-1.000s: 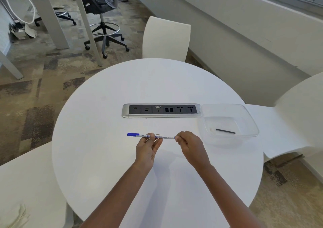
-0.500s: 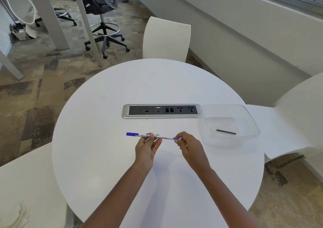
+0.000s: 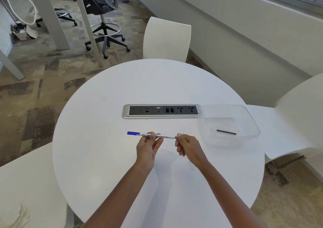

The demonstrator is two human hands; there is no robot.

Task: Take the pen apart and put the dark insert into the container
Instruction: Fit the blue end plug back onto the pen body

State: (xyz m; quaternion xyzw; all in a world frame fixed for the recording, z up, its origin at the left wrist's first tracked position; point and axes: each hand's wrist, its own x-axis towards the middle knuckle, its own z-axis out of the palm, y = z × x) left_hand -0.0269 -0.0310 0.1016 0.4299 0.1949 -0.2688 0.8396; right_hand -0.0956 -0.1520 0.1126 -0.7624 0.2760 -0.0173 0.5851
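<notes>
A thin white whiteboard pen (image 3: 164, 136) with a blue cap at its left end lies level above the round white table (image 3: 104, 140). My left hand (image 3: 148, 147) pinches the barrel near its middle. My right hand (image 3: 187, 146) pinches the blue end piece at the pen's right tip. A clear plastic container (image 3: 244, 112) stands on the table to the right of my hands. A dark insert (image 3: 226, 132) lies flat on its bottom.
A silver power and socket strip (image 3: 161, 111) is set into the table behind the pen. White chairs stand at the far side (image 3: 166, 39), at the right (image 3: 297, 119) and at the near left (image 3: 26, 184). A black office chair (image 3: 103, 5) stands further back.
My right hand has slid a little to the right along the pen, from gripping the barrel's end to pinching only the blue tip. The left hand holds still.
</notes>
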